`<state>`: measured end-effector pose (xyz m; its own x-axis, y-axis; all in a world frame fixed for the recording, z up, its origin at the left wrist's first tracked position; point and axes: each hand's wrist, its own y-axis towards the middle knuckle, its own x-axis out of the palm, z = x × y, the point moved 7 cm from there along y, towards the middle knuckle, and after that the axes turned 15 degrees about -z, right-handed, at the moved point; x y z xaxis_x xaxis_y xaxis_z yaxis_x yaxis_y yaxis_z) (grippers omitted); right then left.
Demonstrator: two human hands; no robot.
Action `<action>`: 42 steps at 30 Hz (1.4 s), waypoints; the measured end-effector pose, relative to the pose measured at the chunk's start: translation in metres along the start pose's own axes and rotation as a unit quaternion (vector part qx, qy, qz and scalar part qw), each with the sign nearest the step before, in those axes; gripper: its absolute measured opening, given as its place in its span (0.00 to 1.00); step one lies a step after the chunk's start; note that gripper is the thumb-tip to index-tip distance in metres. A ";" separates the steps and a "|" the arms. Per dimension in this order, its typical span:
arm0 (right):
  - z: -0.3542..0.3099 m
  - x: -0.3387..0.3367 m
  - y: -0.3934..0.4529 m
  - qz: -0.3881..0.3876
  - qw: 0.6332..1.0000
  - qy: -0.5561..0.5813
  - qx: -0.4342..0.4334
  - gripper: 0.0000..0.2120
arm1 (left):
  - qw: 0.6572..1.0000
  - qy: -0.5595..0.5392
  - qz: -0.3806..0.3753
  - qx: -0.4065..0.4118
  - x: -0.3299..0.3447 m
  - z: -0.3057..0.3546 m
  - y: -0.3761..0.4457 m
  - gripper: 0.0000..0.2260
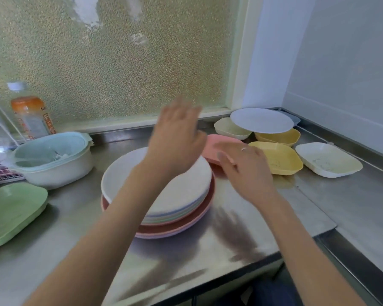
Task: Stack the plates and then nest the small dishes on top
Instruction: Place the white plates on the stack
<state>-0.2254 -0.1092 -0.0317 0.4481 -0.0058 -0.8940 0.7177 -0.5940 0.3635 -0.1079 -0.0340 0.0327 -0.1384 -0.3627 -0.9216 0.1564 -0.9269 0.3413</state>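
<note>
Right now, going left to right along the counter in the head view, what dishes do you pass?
Green dish → lidded pale bowl → plate stack → pink dish → yellow dish → cream dish.

Frosted window (111, 62), steel counter (241, 239)

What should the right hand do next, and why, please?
Probably take the pink dish and nest it on the plate stack. The right hand is open, with fingertips already at that dish, and the stack's top is bare. The white plate lying across the far dishes remains unstacked, though.
</note>
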 end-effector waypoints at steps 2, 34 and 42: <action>0.051 -0.007 0.025 -0.004 0.996 -0.053 0.070 0.17 | 0.989 0.063 -0.105 0.084 0.039 0.033 0.060 0.25; 0.204 -0.005 0.077 -0.003 0.978 -0.027 0.206 0.19 | 0.888 0.371 -0.146 0.228 0.172 0.088 0.200 0.09; 0.085 -0.014 0.035 0.031 0.998 -0.012 0.062 0.18 | 0.895 0.382 -0.158 0.170 0.090 0.042 0.087 0.10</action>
<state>-0.2519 -0.1981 -0.0284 0.4755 -0.0633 -0.8775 0.6175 -0.6864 0.3841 -0.1479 -0.1519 -0.0127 0.6054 -0.0261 -0.7955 -0.0980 -0.9943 -0.0419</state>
